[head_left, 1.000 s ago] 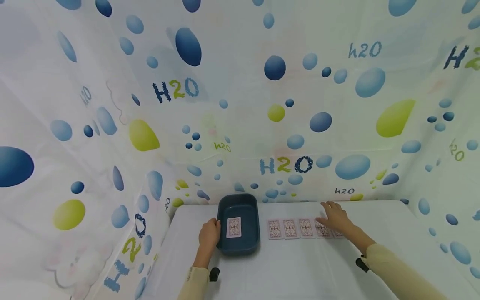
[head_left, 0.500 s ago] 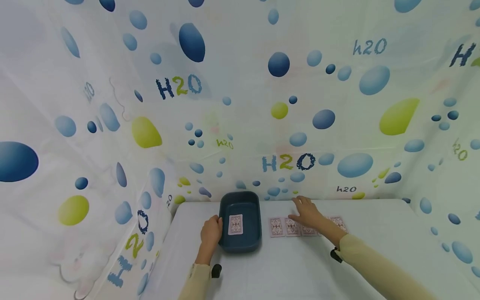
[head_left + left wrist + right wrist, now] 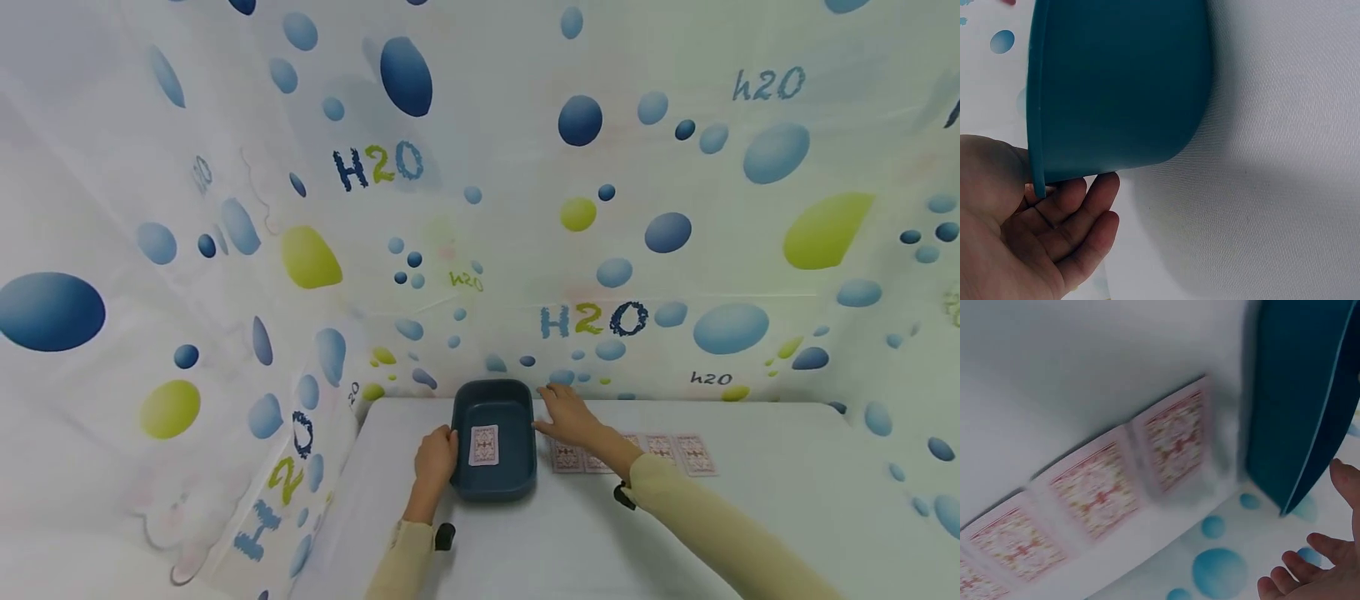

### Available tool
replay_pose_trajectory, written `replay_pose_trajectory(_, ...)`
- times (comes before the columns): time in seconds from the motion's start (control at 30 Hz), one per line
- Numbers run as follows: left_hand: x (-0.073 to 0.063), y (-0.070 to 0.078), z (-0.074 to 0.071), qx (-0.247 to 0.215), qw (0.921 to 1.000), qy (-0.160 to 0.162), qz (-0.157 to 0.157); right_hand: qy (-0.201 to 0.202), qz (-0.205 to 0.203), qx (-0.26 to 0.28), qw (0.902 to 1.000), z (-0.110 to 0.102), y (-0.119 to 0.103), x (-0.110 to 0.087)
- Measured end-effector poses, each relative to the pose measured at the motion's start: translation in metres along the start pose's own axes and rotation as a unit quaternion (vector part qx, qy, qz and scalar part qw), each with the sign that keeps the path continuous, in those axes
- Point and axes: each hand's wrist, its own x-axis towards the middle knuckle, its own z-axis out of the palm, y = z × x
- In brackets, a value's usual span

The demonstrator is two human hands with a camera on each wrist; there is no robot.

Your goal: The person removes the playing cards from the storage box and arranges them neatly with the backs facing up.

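And here's the left hand's grip (image 3: 1029,237), pinching a deep blue-green tub (image 3: 1122,81) at its edge! The rim (image 3: 1034,94) runs between thumb and fingers (image 3: 1094,244); the thumb's tip is hidden behind it. Two fingertips meet the smooth outer wall, while the lowest finger stands just clear, slightly bent. To the right of this view spreads the bench (image 3: 1291,94), white and finely textured, a soft shadow (image 3: 1210,219) across it. Upper left, a blue oval (image 3: 1002,42) marks a pale surface.
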Motion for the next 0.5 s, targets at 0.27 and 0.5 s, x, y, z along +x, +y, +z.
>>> replay_pose_trajectory(0.27,-0.001,0.002,-0.002,-0.002,1.0,-0.003,-0.009,-0.019,-0.037,-0.021,0.9989,0.024,-0.042,0.021)
replay_pose_trajectory(0.5,0.0,0.0,0.0,0.003,0.9999,-0.004,-0.014,-0.044,-0.015,-0.027,0.9985,0.042,-0.07,0.035)
